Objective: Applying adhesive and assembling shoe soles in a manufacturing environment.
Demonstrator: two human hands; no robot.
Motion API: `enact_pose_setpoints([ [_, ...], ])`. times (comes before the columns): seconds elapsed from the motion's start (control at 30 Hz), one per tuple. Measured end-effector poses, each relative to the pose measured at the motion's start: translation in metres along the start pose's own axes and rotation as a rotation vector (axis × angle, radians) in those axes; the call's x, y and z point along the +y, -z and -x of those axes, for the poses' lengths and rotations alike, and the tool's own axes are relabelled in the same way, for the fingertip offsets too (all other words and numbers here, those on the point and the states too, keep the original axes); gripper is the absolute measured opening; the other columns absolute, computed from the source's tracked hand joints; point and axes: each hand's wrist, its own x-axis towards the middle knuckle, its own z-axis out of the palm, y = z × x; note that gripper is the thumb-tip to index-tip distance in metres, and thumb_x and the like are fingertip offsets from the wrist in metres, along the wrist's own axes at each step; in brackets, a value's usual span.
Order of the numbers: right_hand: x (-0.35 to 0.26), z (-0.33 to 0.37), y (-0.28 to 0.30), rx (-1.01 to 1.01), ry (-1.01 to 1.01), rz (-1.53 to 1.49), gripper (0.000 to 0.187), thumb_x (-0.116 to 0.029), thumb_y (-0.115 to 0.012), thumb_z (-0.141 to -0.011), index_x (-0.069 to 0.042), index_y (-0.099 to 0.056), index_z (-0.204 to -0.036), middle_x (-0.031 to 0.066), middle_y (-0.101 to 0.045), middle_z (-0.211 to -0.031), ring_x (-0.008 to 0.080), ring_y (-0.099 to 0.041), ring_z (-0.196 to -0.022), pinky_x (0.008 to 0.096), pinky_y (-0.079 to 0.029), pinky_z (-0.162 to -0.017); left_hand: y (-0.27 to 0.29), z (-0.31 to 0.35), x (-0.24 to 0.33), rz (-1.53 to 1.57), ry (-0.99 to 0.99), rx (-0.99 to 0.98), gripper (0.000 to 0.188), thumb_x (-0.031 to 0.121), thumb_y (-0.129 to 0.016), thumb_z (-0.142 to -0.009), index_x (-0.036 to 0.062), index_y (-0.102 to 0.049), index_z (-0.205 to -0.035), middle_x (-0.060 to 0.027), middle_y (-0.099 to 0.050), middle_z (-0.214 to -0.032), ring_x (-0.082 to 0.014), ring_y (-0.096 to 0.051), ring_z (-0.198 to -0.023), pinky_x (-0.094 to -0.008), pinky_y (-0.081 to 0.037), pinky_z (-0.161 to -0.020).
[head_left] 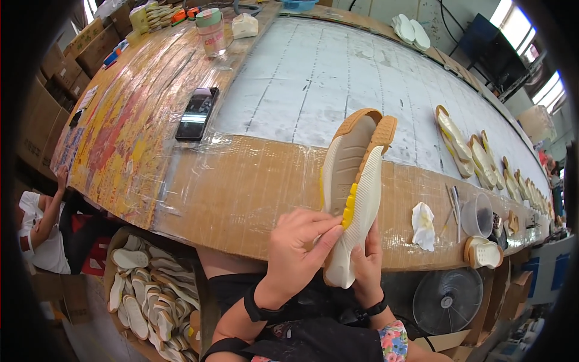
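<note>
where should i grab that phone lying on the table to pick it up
Take the phone across its two long side edges near the middle, coming straight down from above. It lies flat and screen up on the plastic-covered table, so only the thin edges offer purchase, and nothing crowds either side.

Both hands are bare, left hand and right hand. There's a black band on each wrist, a floral sleeve cuff on the right arm, dark clothing and a black strap below.
</note>
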Motion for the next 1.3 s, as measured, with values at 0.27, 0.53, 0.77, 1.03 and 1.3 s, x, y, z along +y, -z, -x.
enact_pose_setpoints([
  [0.27, 0.000, -0.003, 0.012, 0.019, 0.076, 0.113, 0.070, -0.009, -0.058, -0.080, 0.000, -0.016, -0.135, 0.0138, -0.034, -0.132, 0.0201, -0.040, -0.115, 0.0318, -0.034, -0.094, 0.002, -0.002, 0.003, -0.502, -0.268, 0.022, 0.014, 0.005, -0.063, -0.070, 0.0039, -0.062, -0.084, -0.0044, -0.061, -0.078, -0.0185, -0.055, -0.071, -0.0316, -0.033, -0.067],
  [0.53, -0.001, -0.001, 0.024, 0.032, 0.214, 0.387, 0.064, -0.007, -0.060, -0.077, 0.001, -0.027, -0.132, 0.0136, -0.037, -0.128, 0.0207, -0.039, -0.115, 0.0329, -0.031, -0.095, 0.002, -0.002, 0.010, -0.761, -0.282, -0.043, 0.010, 0.002, -0.062, -0.066, 0.0038, -0.056, -0.074, -0.0046, -0.053, -0.067, -0.0216, -0.049, -0.064, -0.0324, -0.032, -0.062],
  [0.77, 0.003, 0.002, 0.026, -0.025, 0.189, 0.360, 0.066, -0.004, -0.061, -0.074, 0.000, -0.029, -0.131, 0.0139, -0.038, -0.127, 0.0222, -0.038, -0.115, 0.0335, -0.030, -0.096, 0.010, -0.005, -0.002, -0.710, -0.424, -0.135, 0.015, 0.002, -0.061, -0.057, 0.0050, -0.050, -0.067, -0.0047, -0.047, -0.063, -0.0230, -0.045, -0.061, -0.0327, -0.032, -0.057],
  [1.03, -0.003, 0.002, 0.026, -0.056, 0.091, 0.344, 0.067, -0.003, -0.061, -0.073, 0.002, -0.028, -0.131, 0.0137, -0.040, -0.126, 0.0213, -0.039, -0.115, 0.0323, -0.029, -0.097, 0.020, -0.013, -0.011, -0.825, -0.582, -0.165, 0.013, 0.006, -0.061, -0.059, 0.0066, -0.050, -0.066, -0.0039, -0.047, -0.064, -0.0207, -0.046, -0.061, -0.0326, -0.033, -0.056],
  [1.3, 0.004, 0.014, 0.018, -0.131, -0.268, -0.099, 0.069, -0.006, -0.056, -0.080, -0.003, -0.017, -0.136, 0.0118, -0.033, -0.133, 0.0185, -0.037, -0.119, 0.0306, -0.030, -0.097, 0.060, -0.042, -0.012, -0.445, -0.238, 0.302, 0.003, 0.001, -0.059, -0.070, 0.0039, -0.057, -0.069, -0.0059, -0.054, -0.067, -0.0173, -0.048, -0.058, -0.0284, -0.038, -0.054],
])
